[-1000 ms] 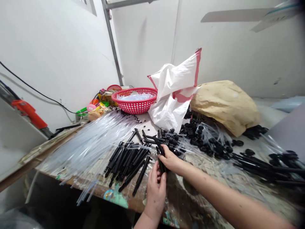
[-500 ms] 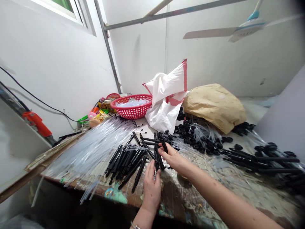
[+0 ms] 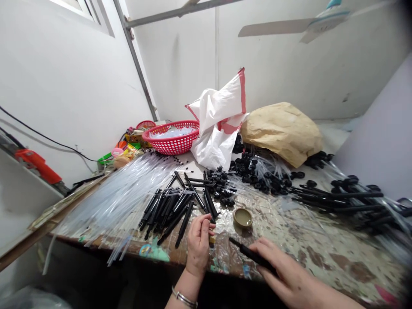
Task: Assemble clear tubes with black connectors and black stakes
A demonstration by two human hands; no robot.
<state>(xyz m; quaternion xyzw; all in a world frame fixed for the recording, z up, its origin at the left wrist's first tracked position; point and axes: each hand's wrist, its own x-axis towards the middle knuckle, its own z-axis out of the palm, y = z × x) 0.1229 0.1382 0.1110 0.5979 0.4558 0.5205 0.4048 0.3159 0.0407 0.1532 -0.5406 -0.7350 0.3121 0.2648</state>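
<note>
My right hand point(image 3: 280, 266) is wrapped round a black plastic tube point(image 3: 254, 256), its narrow tip pointing left and up past the table's front edge. Curled with fingers pressed together, my left hand point(image 3: 198, 240) rests at the table edge, near the pile of black tubes point(image 3: 169, 210). A small yellowish piece point(image 3: 211, 241) shows beside its fingers; whether they grip it is unclear. Between and beyond both hands stands a small round dish point(image 3: 243, 218) with liquid-looking contents. Small black fittings with clear thin tubes point(image 3: 225, 189) lie behind it.
Long clear plastic tubes point(image 3: 112, 201) cover the left of the table. Behind are a red basket point(image 3: 174, 143), a white sack point(image 3: 215, 128) and a brown paper bag point(image 3: 283, 131). Black tubes with round ends point(image 3: 337, 204) lie at right. An orange tool point(image 3: 38, 165) hangs left.
My right hand has moved from the pile toward me and to the right, carrying a black tube. The dish has come into full view. My left hand stays near the pile, its fingers more curled.
</note>
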